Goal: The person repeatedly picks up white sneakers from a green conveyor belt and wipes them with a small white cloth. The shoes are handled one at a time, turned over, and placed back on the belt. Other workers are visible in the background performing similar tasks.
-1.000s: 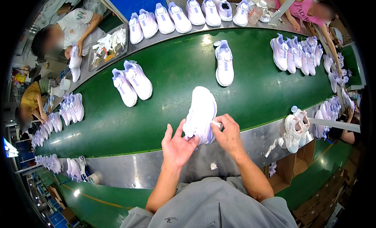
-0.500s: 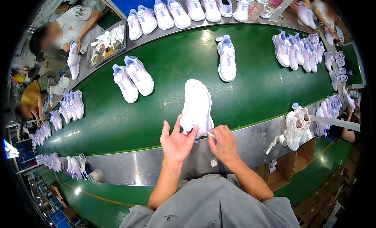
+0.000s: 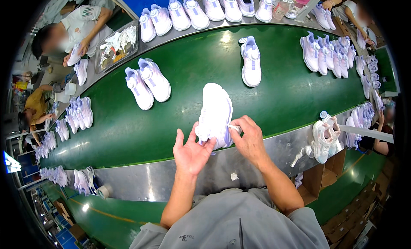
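A white sneaker with lilac trim (image 3: 215,110) is in front of me at the near edge of the green belt, its toe pointing away. My left hand (image 3: 192,152) is palm up at its heel end, some fingers spread and others curled against the shoe, holding it. In my right hand (image 3: 248,140) a small white wad, perhaps cloth (image 3: 234,128), is pinched between thumb and fingers against the right side of the shoe near the heel. The fingers behind the sneaker are hidden.
A sneaker pair (image 3: 148,83) and a single sneaker (image 3: 251,62) stand on the green belt (image 3: 192,60). More sneakers line the far ledge. On the near metal ledge (image 3: 145,180) are a white scrap (image 3: 233,176) and another pair (image 3: 324,140). Co-workers (image 3: 79,28) sit across.
My right hand has moved up along the sneaker's right side with the white wad. The sneaker has shifted slightly away from me. Across the belt, a co-worker has tilted a shoe.
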Motion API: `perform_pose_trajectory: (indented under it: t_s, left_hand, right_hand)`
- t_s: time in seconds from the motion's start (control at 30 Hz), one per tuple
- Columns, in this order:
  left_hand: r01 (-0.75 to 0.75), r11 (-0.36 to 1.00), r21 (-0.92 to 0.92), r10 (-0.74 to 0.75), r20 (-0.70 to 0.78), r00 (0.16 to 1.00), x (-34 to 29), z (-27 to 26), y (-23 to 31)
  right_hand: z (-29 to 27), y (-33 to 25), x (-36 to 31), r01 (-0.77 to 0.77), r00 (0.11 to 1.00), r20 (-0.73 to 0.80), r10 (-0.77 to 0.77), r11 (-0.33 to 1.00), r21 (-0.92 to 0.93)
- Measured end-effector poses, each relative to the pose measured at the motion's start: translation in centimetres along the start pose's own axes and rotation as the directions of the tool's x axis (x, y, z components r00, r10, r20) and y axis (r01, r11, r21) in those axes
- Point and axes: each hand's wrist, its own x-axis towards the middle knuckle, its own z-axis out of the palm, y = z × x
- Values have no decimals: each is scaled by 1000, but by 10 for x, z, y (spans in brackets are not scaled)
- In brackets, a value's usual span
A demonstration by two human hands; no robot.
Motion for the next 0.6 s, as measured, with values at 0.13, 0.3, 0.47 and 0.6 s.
perform_pose_trajectory:
  t_s: [0.13, 0.3, 0.47, 0.6]
  left_hand:
    - [-12, 1000, -21, 12, -4, 1000, 2, 0, -1]
    - [-46, 996, -75, 46, 2, 999, 5, -1, 1]
    - [-72, 996, -51, 72, 6, 997, 7, 0, 0]
    - [-99, 995, -30, 98, -20, 995, 5, 9, -4]
  right_hand:
    - [1, 5, -4, 8, 1000, 28, -7, 999, -37]
    - [5, 13, -23, 24, 999, 25, -23, 998, -61]
    - [16, 11, -36, 160, 985, -32, -167, 973, -167]
    - [25, 13, -46, 214, 971, -51, -233, 945, -245]
